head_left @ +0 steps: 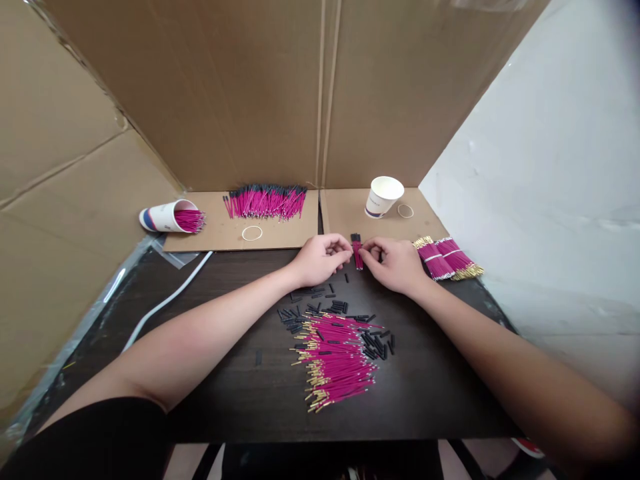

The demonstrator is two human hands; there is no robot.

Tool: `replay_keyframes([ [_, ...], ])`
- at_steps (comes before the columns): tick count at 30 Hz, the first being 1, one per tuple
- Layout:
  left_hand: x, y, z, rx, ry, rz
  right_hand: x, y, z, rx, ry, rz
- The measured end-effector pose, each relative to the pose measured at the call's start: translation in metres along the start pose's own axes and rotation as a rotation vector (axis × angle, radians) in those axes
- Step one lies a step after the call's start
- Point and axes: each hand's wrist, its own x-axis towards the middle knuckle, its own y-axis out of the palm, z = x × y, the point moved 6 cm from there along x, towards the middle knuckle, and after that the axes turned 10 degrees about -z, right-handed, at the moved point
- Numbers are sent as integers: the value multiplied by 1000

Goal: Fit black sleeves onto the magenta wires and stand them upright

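Observation:
Between my two hands, a small row of magenta wires with black sleeves at the far ends lies near the cardboard edge. My left hand is closed just left of it, thumb and fingertips together; what they pinch, if anything, is too small to see. On the other side my right hand is closed, its thumb and index fingertips pinched at the row's right edge. Nearer to me lies a loose pile of magenta wires with gold and silver ends. Short black sleeves are scattered around and on that pile.
Capped magenta wires lie on the cardboard at the back. A tipped paper cup holds more wires; another cup stands upright. Rubber bands lie nearby. Banded wire bundles are right. A white cable crosses left.

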Motion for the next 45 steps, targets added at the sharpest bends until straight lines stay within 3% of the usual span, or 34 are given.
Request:
replay_keyframes([
  [10, -1, -1, -5, 29, 102, 17, 1, -2, 1, 29, -27, -6],
  [15, -6, 0, -12, 250, 228, 182, 4, -9, 3, 105, -17, 27],
  [19, -12, 1, -21, 421, 384, 281, 1, -16, 20, 255, -67, 221],
  [25, -13, 4, -23, 445, 377, 316, -26, -23, 77, 488, -214, 678],
  [27, -14, 5, -24, 445, 369, 321, -33, -23, 88, 473, -242, 751],
  [35, -17, 7, -24, 475, 355, 369, -46, -10, 92, 273, -283, 830],
  [45, -20, 9, -23, 489, 415, 401, -52, -10, 98, 158, -335, 826],
])
